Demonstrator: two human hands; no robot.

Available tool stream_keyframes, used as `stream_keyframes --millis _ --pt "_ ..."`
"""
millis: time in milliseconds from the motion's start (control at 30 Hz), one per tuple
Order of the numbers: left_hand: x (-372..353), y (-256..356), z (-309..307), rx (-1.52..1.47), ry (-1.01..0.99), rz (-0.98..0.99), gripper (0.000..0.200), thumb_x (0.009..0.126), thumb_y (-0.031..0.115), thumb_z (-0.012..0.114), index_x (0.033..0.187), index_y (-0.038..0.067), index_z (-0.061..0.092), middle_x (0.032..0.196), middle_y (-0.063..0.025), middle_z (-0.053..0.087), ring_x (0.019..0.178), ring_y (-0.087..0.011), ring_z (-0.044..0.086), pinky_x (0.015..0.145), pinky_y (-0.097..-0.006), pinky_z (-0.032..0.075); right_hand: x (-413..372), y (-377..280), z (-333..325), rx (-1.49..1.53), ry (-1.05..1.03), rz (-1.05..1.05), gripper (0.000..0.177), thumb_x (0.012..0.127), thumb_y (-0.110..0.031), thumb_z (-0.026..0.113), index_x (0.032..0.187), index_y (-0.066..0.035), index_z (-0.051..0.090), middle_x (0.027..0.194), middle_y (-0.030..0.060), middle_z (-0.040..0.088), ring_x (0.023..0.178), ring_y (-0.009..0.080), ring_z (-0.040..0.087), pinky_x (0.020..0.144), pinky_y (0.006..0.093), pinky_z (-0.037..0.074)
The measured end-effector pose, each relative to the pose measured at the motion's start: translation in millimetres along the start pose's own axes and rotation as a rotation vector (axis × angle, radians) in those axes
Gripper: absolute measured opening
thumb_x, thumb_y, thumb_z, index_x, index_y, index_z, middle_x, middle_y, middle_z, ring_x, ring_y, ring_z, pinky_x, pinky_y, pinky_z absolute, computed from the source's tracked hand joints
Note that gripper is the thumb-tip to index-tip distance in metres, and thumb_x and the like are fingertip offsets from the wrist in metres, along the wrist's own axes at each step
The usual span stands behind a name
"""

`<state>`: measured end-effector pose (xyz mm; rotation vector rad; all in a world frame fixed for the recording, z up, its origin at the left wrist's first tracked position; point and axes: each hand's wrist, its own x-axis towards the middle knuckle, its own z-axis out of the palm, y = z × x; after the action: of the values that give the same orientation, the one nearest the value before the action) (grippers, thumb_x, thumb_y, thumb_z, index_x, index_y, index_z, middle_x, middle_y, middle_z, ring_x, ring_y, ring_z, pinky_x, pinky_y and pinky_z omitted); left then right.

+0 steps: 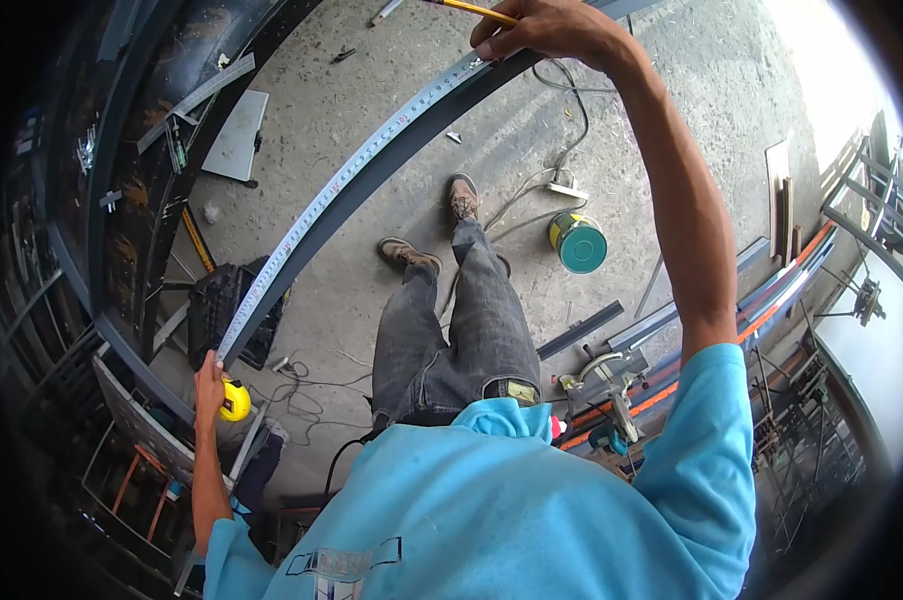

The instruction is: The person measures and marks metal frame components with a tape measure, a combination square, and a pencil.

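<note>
A pale tape measure blade (328, 193) lies stretched along a long dark metal bar (371, 178), which crosses in front of me from lower left to upper right. At the bar's lower-left end, my left hand (209, 385) is closed at the tape, with the yellow tape case (235, 400) beside its fingers. My right hand (531, 28) is at the upper part of the bar, its fingers closed round a yellow pencil (471, 11) near the blade. The pencil points to the left.
A green-lidded bucket (582, 249) stands on the concrete floor beside a power strip (567, 190) and cables. A black toolbox (221, 305) lies at left near a dark metal frame (97, 180). A saw (611, 385) and metal lengths (771, 310) are at right.
</note>
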<state>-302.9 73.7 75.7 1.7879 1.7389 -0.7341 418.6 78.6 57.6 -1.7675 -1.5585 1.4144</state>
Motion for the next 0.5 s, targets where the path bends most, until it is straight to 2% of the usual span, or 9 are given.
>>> stream_keyframes --millis 67,167,233,267,333,400,433,467,500 --pt "0.5 -5.5 2.0 -0.017 0.015 0.009 0.036 0.095 0.017 0.043 0.126 -0.001 0.044 0.078 -0.0194 0.061 0.068 -0.0280 0.061 0.064 -0.0367 0.046 -0.8 -3.2 -0.3 -0.047 0.013 0.006 0.031 0.075 -0.023 0.065 0.097 -0.001 0.067 0.085 0.0097 0.068 0.078 0.0181 0.062 0.069 0.0297 0.049" --pt "1.4 -2.8 1.1 -0.038 -0.009 -0.029 0.037 0.095 0.018 0.043 0.128 0.001 0.044 0.086 -0.0207 0.061 0.080 -0.0285 0.061 0.071 -0.0383 0.045 0.8 -4.7 0.1 -0.012 -0.009 0.079 0.031 0.076 -0.024 0.066 0.098 -0.002 0.068 0.086 0.0087 0.068 0.077 0.0181 0.062 0.069 0.0293 0.048" --pt "1.0 -5.2 2.1 0.064 0.005 -0.085 0.037 0.095 0.019 0.043 0.127 0.002 0.046 0.099 -0.0216 0.060 0.097 -0.0310 0.055 0.082 -0.0402 0.042 2.5 -4.7 -0.4 -0.035 -0.022 0.072 0.031 0.076 -0.024 0.066 0.098 -0.003 0.068 0.086 0.0088 0.068 0.077 0.0180 0.062 0.069 0.0294 0.048" --pt "-2.2 0.4 -0.8 0.058 0.012 -0.092 0.037 0.095 0.019 0.043 0.127 0.002 0.046 0.099 -0.0216 0.060 0.097 -0.0310 0.055 0.082 -0.0402 0.042 3.5 -5.5 -0.8 -0.057 -0.030 0.075 0.031 0.076 -0.024 0.066 0.099 -0.003 0.068 0.086 0.0089 0.068 0.077 0.0180 0.062 0.069 0.0294 0.048" --pt "-7.6 18.1 -5.6 -0.009 0.005 -0.152 0.037 0.095 0.020 0.042 0.127 0.003 0.047 0.110 -0.0212 0.057 0.110 -0.0337 0.047 0.090 -0.0411 0.037 4.0 -5.6 1.9 -0.070 -0.021 0.089 0.030 0.077 -0.024 0.065 0.099 -0.004 0.068 0.085 0.0098 0.068 0.077 0.0179 0.062 0.070 0.0301 0.049" --pt "10.7 -12.4 6.4 -0.036 -0.012 -0.076 0.037 0.095 0.020 0.042 0.126 0.003 0.047 0.108 -0.0215 0.057 0.106 -0.0337 0.049 0.088 -0.0407 0.039 5.5 4.8 13.2 -0.208 0.070 0.094 0.035 0.077 -0.028 0.069 0.100 -0.001 0.067 0.086 0.0116 0.067 0.074 0.0181 0.064 0.069 0.0271 0.050" --pt "11.4 -31.3 11.3 -0.053 -0.021 -0.018 0.037 0.094 0.021 0.043 0.126 0.003 0.048 0.106 -0.0218 0.058 0.102 -0.0337 0.052 0.087 -0.0403 0.040 9.7 23.5 11.1 -0.168 0.095 -0.060 0.038 0.078 -0.030 0.067 0.103 -0.001 0.065 0.082 0.0089 0.066 0.067 0.0130 0.059 0.060 0.0242 0.045" --pt "11.2 -24.2 10.2 -0.023 0.014 0.076 0.036 0.093 0.020 0.044 0.124 0.002 0.048 0.096 -0.0224 0.061 0.085 -0.0319 0.060 0.077 -0.0397 0.045 2.7 9.9 10.6 -0.179 0.080 -0.003 0.037 0.080 -0.030 0.064 0.103 -0.001 0.064 0.078 0.0055 0.063 0.064 0.0099 0.054 0.055 0.0221 0.039" --pt "4.1 -5.0 2.9 -0.050 0.002 0.067 0.035 0.091 0.018 0.045 0.122 0.002 0.049 0.086 -0.0220 0.062 0.069 -0.0324 0.062 0.067 -0.0392 0.047 0.4 -6.8 10.7 -0.169 0.029 0.120 0.034 0.080 -0.029 0.063 0.099 0.000 0.064 0.073 0.0026 0.058 0.063 0.0089 0.051 0.055 0.0223 0.038"
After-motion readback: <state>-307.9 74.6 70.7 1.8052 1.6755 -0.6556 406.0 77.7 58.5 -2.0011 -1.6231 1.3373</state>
